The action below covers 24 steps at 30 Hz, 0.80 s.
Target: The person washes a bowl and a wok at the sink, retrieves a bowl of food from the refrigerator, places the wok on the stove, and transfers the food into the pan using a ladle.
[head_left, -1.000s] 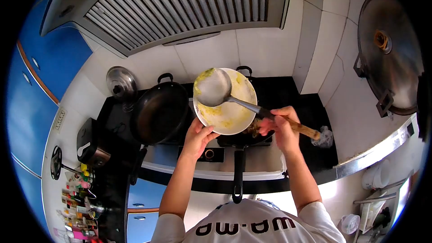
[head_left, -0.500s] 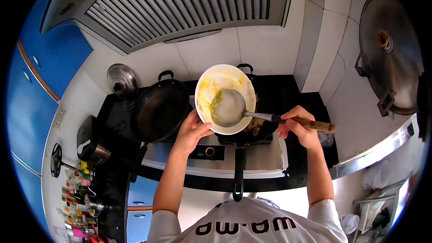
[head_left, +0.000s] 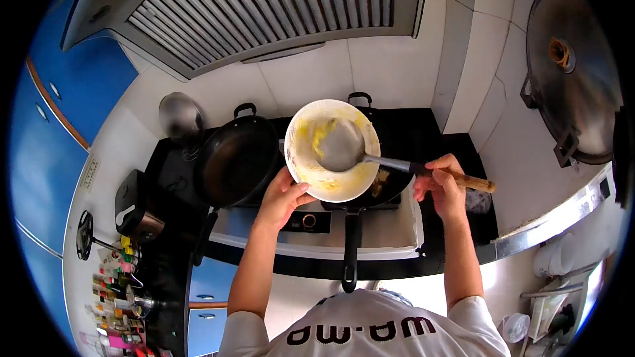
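Note:
My left hand (head_left: 283, 199) grips the lower left rim of a white bowl (head_left: 322, 186), whose inside is smeared with yellow residue. A metal ladle (head_left: 342, 147) rests inside the bowl with some yellow bits on it. Its wooden-ended handle (head_left: 473, 182) points right, and my right hand (head_left: 442, 186) is closed around it. Behind and below the bowl is a black pan (head_left: 395, 187) on the stove, partly hidden, with some browned food in it. The pan's handle (head_left: 351, 251) points toward me.
An empty black wok (head_left: 237, 162) stands on the left of the stove. A metal lid (head_left: 180, 116) leans at the back left wall. A large lid (head_left: 574, 86) hangs on the right wall. Bottles (head_left: 116, 301) crowd the lower left, under the range hood (head_left: 264, 13) level.
The bowl first tilted more upright, then moved slightly right and down. The ladle has swung from the bowl's upper left rim into its middle, and my right hand has moved right.

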Each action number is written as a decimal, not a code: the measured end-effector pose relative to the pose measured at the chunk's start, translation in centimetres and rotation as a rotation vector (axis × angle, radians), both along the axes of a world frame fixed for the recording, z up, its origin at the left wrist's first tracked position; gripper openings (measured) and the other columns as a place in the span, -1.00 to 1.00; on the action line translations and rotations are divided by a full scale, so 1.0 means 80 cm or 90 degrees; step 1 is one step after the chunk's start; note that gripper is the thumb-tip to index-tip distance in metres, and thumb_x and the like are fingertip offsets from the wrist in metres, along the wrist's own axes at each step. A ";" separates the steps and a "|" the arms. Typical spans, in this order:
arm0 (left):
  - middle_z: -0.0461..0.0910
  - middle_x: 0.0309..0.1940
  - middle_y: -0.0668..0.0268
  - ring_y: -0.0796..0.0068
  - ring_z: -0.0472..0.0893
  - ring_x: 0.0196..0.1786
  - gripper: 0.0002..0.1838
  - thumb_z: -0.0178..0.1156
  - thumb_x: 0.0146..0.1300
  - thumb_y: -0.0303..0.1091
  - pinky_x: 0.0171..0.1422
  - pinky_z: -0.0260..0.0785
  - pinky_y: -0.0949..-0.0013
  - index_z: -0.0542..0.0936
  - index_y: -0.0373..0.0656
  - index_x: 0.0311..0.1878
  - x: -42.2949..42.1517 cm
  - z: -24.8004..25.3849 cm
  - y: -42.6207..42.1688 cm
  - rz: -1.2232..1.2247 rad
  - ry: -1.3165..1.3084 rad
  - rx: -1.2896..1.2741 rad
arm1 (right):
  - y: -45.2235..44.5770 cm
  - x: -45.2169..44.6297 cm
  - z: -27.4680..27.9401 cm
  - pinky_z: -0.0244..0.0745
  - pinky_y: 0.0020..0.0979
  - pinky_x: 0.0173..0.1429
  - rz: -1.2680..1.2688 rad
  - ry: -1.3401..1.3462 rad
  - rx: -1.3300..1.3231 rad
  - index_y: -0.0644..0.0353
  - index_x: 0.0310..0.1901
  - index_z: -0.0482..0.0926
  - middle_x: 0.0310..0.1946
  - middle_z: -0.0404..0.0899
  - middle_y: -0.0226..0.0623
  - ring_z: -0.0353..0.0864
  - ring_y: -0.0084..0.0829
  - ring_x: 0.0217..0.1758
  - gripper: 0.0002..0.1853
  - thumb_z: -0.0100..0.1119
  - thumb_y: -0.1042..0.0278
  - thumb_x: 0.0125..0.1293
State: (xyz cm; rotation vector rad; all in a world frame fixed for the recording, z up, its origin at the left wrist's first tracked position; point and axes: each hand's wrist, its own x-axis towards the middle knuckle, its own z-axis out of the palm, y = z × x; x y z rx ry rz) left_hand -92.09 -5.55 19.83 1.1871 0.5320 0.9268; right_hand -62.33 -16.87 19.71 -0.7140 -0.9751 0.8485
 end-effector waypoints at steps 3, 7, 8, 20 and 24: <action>0.39 0.11 0.12 0.24 0.46 0.14 -0.37 0.15 0.10 -0.48 0.17 0.40 0.09 0.18 -0.26 0.25 -0.002 0.004 -0.003 0.022 0.028 0.024 | -0.009 0.005 0.005 0.46 -0.43 -0.58 -0.015 -0.092 -0.007 0.26 -0.28 0.39 -0.59 0.55 -0.06 0.53 -0.31 -0.67 -0.86 -0.12 0.42 0.18; 0.39 0.10 0.14 0.27 0.46 0.14 -0.39 0.16 0.11 -0.48 0.17 0.39 0.10 0.19 -0.25 0.25 0.005 0.005 -0.012 0.058 0.085 0.067 | -0.005 -0.008 0.011 0.50 -0.43 -0.56 -0.005 -0.099 -0.001 0.28 -0.29 0.41 -0.58 0.56 -0.08 0.56 -0.33 -0.65 -0.87 -0.12 0.45 0.17; 0.39 0.10 0.15 0.28 0.46 0.14 -0.39 0.16 0.11 -0.48 0.17 0.39 0.11 0.19 -0.24 0.25 0.008 0.005 -0.015 0.060 0.100 0.085 | -0.001 -0.016 0.012 0.51 -0.42 -0.55 -0.038 -0.099 0.009 0.28 -0.29 0.40 -0.58 0.56 -0.09 0.56 -0.34 -0.65 -0.87 -0.11 0.44 0.18; 0.38 0.12 0.14 0.27 0.45 0.15 -0.42 0.10 0.12 -0.53 0.18 0.39 0.11 0.20 -0.23 0.24 0.010 0.009 -0.024 0.048 0.025 0.024 | -0.004 -0.022 -0.009 0.50 -0.37 -0.52 -0.004 0.078 0.055 0.27 -0.24 0.37 -0.56 0.55 -0.02 0.55 -0.30 -0.62 -0.85 -0.12 0.40 0.21; 0.37 0.12 0.14 0.28 0.45 0.15 -0.40 0.12 0.11 -0.55 0.18 0.38 0.11 0.20 -0.22 0.24 0.013 0.007 -0.026 0.078 0.014 0.052 | -0.019 -0.030 -0.010 0.48 -0.45 -0.57 -0.087 -0.044 -0.002 0.26 -0.28 0.38 -0.62 0.55 -0.10 0.54 -0.35 -0.67 -0.86 -0.10 0.38 0.20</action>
